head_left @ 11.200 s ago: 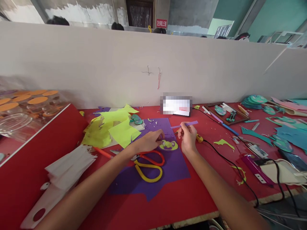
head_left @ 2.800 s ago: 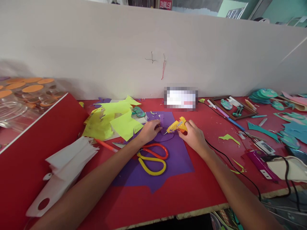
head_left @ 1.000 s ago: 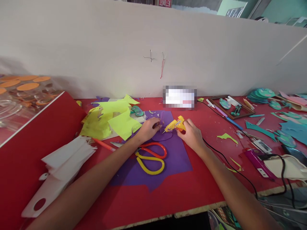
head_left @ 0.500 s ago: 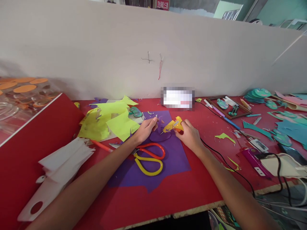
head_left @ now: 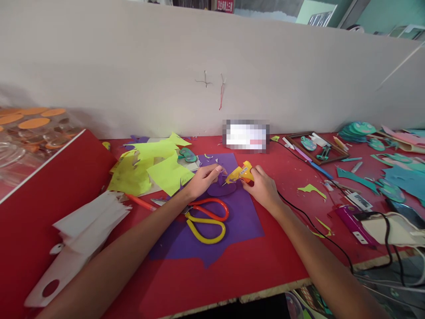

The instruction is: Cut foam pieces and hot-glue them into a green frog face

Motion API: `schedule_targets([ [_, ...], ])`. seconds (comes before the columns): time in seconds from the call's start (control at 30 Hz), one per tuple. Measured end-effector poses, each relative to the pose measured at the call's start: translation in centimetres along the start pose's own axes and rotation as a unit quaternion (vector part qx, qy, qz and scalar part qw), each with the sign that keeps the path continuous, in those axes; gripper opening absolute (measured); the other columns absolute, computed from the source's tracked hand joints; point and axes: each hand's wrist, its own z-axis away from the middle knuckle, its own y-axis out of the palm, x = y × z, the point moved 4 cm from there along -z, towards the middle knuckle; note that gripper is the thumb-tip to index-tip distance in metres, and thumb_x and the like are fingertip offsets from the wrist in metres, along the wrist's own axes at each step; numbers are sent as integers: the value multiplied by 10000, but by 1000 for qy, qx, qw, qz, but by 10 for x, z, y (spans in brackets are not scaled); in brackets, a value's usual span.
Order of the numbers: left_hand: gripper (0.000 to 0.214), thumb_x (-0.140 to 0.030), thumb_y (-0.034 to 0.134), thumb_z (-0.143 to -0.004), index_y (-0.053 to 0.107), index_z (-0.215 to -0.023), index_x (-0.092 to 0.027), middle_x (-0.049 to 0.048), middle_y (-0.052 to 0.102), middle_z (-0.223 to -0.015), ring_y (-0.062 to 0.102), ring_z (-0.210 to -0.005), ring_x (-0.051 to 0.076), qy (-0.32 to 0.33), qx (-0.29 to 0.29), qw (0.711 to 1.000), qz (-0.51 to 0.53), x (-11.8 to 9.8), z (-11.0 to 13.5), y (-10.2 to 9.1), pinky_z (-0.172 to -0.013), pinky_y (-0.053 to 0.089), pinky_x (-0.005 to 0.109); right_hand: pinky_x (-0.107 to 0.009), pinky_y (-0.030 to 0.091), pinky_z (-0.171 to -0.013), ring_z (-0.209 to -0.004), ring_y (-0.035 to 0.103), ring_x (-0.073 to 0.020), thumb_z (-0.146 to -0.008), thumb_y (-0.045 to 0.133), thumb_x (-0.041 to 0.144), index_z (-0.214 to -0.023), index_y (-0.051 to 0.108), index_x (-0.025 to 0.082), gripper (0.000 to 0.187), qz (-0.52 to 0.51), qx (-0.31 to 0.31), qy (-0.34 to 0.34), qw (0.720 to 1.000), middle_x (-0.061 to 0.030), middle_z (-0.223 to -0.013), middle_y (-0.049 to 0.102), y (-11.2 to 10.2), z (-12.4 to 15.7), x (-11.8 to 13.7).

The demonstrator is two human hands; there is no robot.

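Observation:
My right hand (head_left: 262, 184) is wrapped round a yellow glue gun (head_left: 245, 172), its nozzle aimed left. Just left of the nozzle, my left hand (head_left: 206, 179) pinches a small purple felt piece (head_left: 220, 180); the fingers partly hide it. Under it lies a rounded purple felt cutout (head_left: 222, 190), on top of a larger purple felt sheet (head_left: 244, 221). Scissors (head_left: 207, 220) with one red and one yellow handle rest on that sheet below my left wrist, their blades partly covered by my forearm.
Yellow-green felt scraps (head_left: 142, 170) lie at the left, near a white bag (head_left: 89, 230) and an orange pen (head_left: 141, 201). A brown tray (head_left: 335, 156) stands at the back right. The glue gun's black cord (head_left: 308, 216) runs toward a purple power strip (head_left: 353, 226).
The small purple piece in my left hand has tilted down toward the cutout, and the left fingers have shifted slightly. My right hand and the glue gun stay put.

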Motion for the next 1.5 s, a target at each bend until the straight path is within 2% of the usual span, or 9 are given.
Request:
schedule_targets([
  [0.2, 505, -592, 424, -976, 632, -886, -141, -36, 408, -613, 361, -583, 108, -6, -4, 1000, -21, 4, 0, 0, -565, 293, 249, -293, 326, -543, -806, 611, -214, -919, 568, 397, -964, 576, 196, 206, 1, 2, -3, 1000, -66, -989, 584, -1, 0, 1],
  [0.37, 411, -529, 484, -968, 624, -900, -148, -6, 546, -742, 438, -657, 111, 6, -8, 998, -69, 5, -1, -1, -611, 333, 242, -299, 314, -536, -800, 610, -213, -915, 585, 405, -962, 577, 194, 216, 3, 0, 0, 1000, -68, -998, 586, 0, 0, 0],
  [0.53, 325, -473, 550, -940, 633, -928, -159, -39, 488, -643, 401, -579, 100, -9, -25, 994, -104, 8, -2, -2, -562, 302, 235, -294, 300, -532, -788, 608, -203, -912, 598, 408, -936, 564, 194, 218, 2, 0, 0, 1000, -58, -985, 582, 0, 0, 0],
  [0.73, 291, -451, 579, -926, 649, -939, -168, -31, 561, -644, 499, -587, 113, -4, -47, 991, -125, 10, -3, -5, -592, 373, 237, -294, 285, -526, -774, 603, -197, -905, 608, 401, -926, 557, 196, 212, 5, 0, 0, 1000, -52, -976, 576, 0, 0, 0],
  [0.97, 199, -341, 610, -902, 662, -991, -171, -22, 653, -635, 555, -575, 117, 1, -40, 992, -119, 16, -5, -4, -619, 429, 233, -293, 271, -520, -759, 593, -196, -900, 611, 406, -921, 560, 195, 218, 6, -5, 0, 1000, -56, -967, 574, 1, 0, -1],
  [1.27, 193, -255, 550, -914, 673, -1030, -161, -26, 614, -640, 550, -583, 113, 15, -44, 990, -130, 13, -4, -7, -627, 423, 230, -290, 301, -526, -758, 591, -195, -899, 611, 387, -944, 561, 188, 209, -1, -4, -2, 1000, -59, -976, 570, 2, 0, 0],
  [1.5, 197, -256, 538, -908, 691, -988, -162, -12, 612, -663, 556, -609, 127, 9, -47, 990, -130, 15, -4, -7, -627, 420, 244, -294, 330, -538, -772, 595, -206, -905, 600, 374, -932, 558, 194, 186, -5, -6, -8, 1000, -62, -965, 566, 3, 0, -1],
])
